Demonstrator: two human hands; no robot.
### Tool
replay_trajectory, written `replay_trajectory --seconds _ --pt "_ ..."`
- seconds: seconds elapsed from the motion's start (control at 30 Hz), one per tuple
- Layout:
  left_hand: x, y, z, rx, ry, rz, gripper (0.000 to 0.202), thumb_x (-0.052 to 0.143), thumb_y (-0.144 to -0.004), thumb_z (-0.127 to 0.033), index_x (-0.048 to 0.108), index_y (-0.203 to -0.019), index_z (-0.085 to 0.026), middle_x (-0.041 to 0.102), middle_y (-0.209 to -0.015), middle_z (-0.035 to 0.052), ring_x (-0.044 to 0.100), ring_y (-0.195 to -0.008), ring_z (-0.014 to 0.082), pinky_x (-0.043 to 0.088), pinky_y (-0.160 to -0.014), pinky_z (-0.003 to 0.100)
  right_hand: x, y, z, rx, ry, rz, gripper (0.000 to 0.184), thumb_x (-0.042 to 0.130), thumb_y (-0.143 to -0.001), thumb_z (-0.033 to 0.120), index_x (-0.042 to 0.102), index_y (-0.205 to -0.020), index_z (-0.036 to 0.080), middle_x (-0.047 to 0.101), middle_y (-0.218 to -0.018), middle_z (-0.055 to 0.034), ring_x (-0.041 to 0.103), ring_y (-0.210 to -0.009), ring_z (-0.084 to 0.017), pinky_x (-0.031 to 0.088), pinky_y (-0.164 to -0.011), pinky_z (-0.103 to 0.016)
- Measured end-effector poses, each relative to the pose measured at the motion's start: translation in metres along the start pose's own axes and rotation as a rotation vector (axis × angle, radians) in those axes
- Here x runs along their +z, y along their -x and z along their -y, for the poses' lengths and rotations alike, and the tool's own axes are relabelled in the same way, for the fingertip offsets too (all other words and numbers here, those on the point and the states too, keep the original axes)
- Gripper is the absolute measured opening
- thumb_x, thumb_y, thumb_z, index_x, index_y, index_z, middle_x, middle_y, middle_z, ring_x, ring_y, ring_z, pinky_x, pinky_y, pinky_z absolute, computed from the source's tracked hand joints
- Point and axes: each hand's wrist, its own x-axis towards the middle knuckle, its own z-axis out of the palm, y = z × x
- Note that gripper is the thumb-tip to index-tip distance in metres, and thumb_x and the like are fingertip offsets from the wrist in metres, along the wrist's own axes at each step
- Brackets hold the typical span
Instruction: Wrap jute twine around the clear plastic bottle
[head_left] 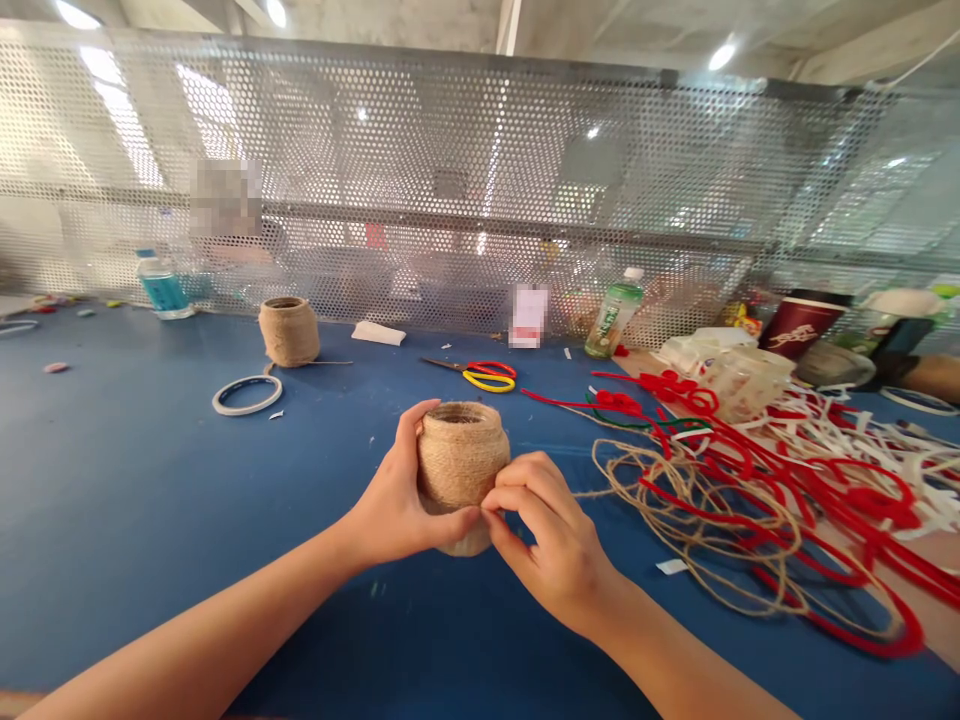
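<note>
A small jar wrapped in jute twine (459, 462) stands on the blue table (135, 500) in front of me. My left hand (394, 500) is wrapped round its left side, thumb near the rim. My right hand (546, 535) pinches the twine against the jar's lower right side, fingers curled together. A loose tangle of jute twine (697, 520) trails off to the right from the jar. The jar's bare lower part shows pale under my fingers.
A second twine-wrapped jar (289, 331) and a tape ring (247, 395) lie at the back left. Scissors with red and yellow handles (480, 374), red pipe cleaners (817, 500), white strips, a green bottle (615, 315), cups and a perforated metal screen (450, 180) are beyond.
</note>
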Motion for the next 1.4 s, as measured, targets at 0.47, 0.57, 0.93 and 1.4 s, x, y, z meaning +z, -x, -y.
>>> replay_trajectory --seconds 0.47,0.57,0.93,1.4 --pt "-0.004 -0.004 0.003 -0.021 -0.06 -0.061 0.076 0.068 -0.054 -0.029 0.026 -0.117 -0.021 0.046 -0.109 0.0074 0.048 -0.1 0.0231 0.039 -0.089 0.04 -0.008 -0.001 -0.003 0.096 0.128 0.047 0.005 0.055 -0.081 0.017 0.05 -0.082 0.017 0.057 -0.079 -0.0041 0.049 -0.073 -0.015 0.041 -0.068 -0.03" --pt "-0.005 -0.006 0.006 -0.01 -0.038 -0.06 0.075 0.067 -0.055 -0.031 0.025 -0.116 -0.02 0.045 -0.112 0.008 0.046 -0.102 0.0232 0.037 -0.091 0.039 -0.011 -0.003 -0.005 0.084 0.144 0.088 0.003 0.053 -0.081 0.016 0.05 -0.08 0.016 0.057 -0.079 -0.0038 0.049 -0.074 -0.016 0.038 -0.073 -0.033" --pt "-0.008 -0.006 0.004 -0.034 -0.135 -0.071 0.074 0.068 -0.052 -0.034 0.026 -0.112 -0.021 0.044 -0.11 0.0073 0.045 -0.099 0.0232 0.036 -0.088 0.038 -0.012 -0.006 -0.006 0.127 0.119 0.125 0.015 0.044 -0.085 0.011 0.047 -0.071 0.016 0.054 -0.069 -0.0025 0.045 -0.071 -0.015 0.037 -0.073 -0.032" --pt "-0.008 -0.004 0.001 -0.038 -0.071 -0.035 0.075 0.069 -0.05 -0.028 0.027 -0.112 -0.022 0.045 -0.105 0.006 0.046 -0.096 0.022 0.039 -0.086 0.039 -0.014 -0.01 -0.007 0.627 -0.183 0.203 0.015 0.055 -0.075 0.018 0.05 -0.062 0.016 0.053 -0.063 -0.0005 0.047 -0.06 -0.011 0.038 -0.059 -0.025"
